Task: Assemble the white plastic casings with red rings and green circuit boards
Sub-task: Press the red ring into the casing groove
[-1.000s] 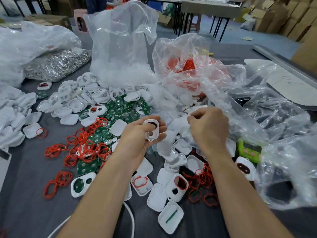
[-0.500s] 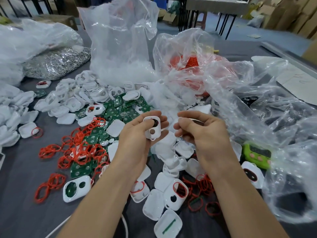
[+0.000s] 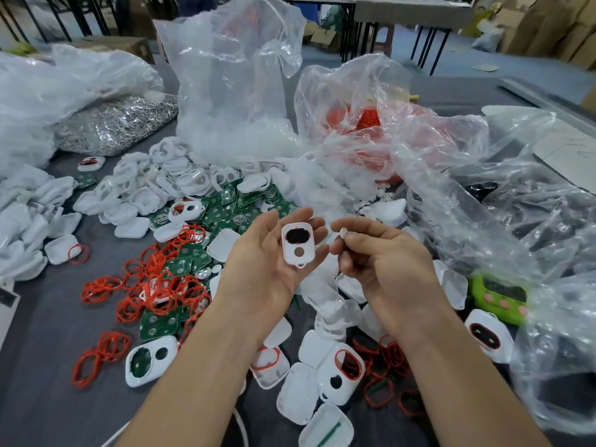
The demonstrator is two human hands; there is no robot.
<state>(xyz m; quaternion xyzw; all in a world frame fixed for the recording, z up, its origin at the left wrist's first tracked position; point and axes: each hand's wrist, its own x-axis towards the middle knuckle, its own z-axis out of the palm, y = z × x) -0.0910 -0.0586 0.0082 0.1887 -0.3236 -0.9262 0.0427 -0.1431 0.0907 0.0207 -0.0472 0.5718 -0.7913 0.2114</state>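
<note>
Fingers (image 3: 305,217) of left hand (image 3: 258,259) flat under white casing (image 3: 298,245); right fingers (image 3: 358,235) pinch white piece (image 3: 343,232).

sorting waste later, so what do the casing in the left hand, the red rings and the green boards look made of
Casing: smooth, matte white moulded plastic, by its even rounded edges. Red rings: thin and floppy, likely rubber or silicone. Green boards: rigid glossy circuit laminate with silvery round pads.

A dark grey cloth covers the desk (image 3: 48,366). Behind it, tables (image 3: 412,8) on thin black legs stand on a pale blue-grey floor (image 3: 461,56). Brown cardboard boxes (image 3: 554,30) are stacked at the far right.
</note>
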